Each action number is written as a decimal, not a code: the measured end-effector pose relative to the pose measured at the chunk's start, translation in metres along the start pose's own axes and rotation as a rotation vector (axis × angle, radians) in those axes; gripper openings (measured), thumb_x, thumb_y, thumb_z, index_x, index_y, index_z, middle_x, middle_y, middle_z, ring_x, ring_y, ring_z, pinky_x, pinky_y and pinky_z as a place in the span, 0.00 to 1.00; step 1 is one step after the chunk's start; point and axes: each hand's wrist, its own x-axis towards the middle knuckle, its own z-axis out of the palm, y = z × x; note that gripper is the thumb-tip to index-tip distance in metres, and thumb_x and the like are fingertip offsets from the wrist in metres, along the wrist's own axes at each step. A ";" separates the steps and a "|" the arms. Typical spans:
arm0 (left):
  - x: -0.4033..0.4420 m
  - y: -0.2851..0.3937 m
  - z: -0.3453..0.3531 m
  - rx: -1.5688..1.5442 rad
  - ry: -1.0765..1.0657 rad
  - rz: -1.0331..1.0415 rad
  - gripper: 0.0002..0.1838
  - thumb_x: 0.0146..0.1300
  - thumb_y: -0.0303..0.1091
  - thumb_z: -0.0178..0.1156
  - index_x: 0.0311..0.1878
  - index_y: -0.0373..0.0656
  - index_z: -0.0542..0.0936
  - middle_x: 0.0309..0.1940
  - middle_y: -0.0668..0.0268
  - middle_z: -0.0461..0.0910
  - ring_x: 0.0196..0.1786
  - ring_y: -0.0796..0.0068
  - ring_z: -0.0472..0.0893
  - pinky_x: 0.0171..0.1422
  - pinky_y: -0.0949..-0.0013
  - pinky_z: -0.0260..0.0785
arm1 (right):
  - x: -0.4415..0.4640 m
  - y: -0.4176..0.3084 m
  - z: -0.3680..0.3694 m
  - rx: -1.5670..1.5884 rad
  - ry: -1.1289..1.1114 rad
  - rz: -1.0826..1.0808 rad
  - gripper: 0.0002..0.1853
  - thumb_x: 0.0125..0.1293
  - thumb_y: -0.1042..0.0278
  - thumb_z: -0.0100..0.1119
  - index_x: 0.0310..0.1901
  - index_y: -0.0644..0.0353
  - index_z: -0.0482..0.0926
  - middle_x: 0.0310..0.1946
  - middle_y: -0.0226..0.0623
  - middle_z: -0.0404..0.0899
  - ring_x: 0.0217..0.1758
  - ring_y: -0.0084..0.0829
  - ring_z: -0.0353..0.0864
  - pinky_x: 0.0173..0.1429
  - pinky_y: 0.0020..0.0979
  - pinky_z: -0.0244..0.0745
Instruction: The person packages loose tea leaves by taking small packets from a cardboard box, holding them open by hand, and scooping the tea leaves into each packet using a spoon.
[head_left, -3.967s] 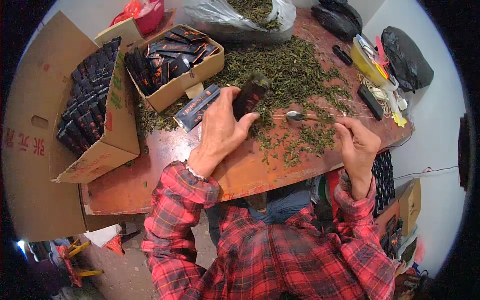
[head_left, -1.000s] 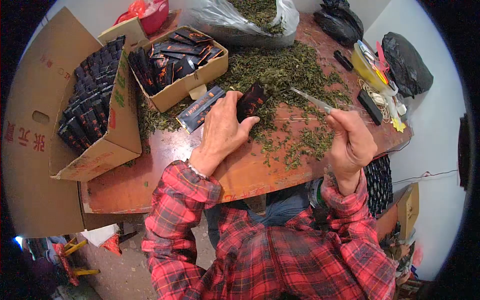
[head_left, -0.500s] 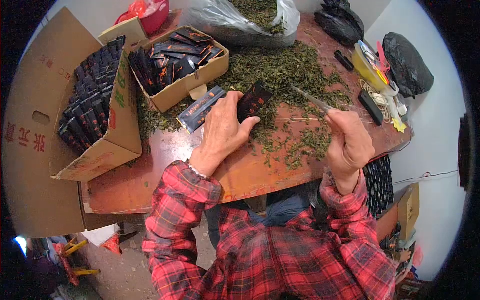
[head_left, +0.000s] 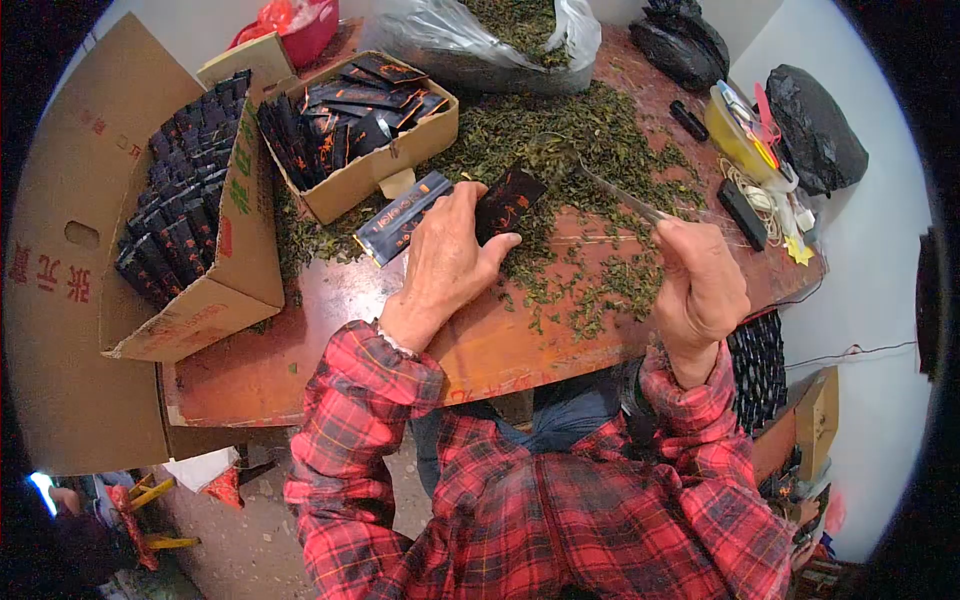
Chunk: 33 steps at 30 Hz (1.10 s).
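Note:
My left hand [head_left: 447,255] is closed round a black packet [head_left: 512,203] with orange lettering, its thumb along the near edge. A silver-and-dark packet [head_left: 403,218] lies under the same hand's fingers; whether it is gripped too I cannot tell. My right hand [head_left: 702,285] pinches the handle of a metal spoon [head_left: 622,195]. Its bowl, with leaves in it, is over the heap of dried green leaves [head_left: 610,125], to the upper right of the black packet. Whether the bowl touches the heap is unclear.
An open carton [head_left: 250,270] of black packets stands at left, beside a smaller cardboard box [head_left: 340,200] of more packets. Behind the heap sits a clear plastic bag [head_left: 440,60] of leaves. A yellow tub [head_left: 735,135] and black bags [head_left: 815,130] are at right.
The spoon's bowl, hidden among the leaves before, now shows with leaves in it. My right hand has barely shifted. My left hand and the packets stay in place.

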 end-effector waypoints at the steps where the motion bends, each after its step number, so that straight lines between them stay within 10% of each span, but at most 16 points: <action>1: 0.000 0.000 -0.001 -0.002 -0.006 -0.005 0.33 0.61 0.42 0.80 0.62 0.34 0.75 0.51 0.41 0.84 0.57 0.37 0.85 0.62 0.47 0.78 | 0.001 0.000 0.000 0.003 0.004 0.001 0.15 0.58 0.90 0.73 0.47 0.68 0.88 0.37 0.49 0.91 0.39 0.44 0.92 0.43 0.36 0.88; 33: 0.000 -0.001 0.000 -0.004 0.014 0.019 0.33 0.60 0.41 0.80 0.61 0.34 0.75 0.49 0.42 0.85 0.54 0.38 0.85 0.60 0.48 0.78 | 0.001 0.002 -0.002 -0.046 0.012 -0.044 0.19 0.54 0.93 0.68 0.48 0.68 0.88 0.39 0.50 0.91 0.39 0.44 0.92 0.42 0.37 0.88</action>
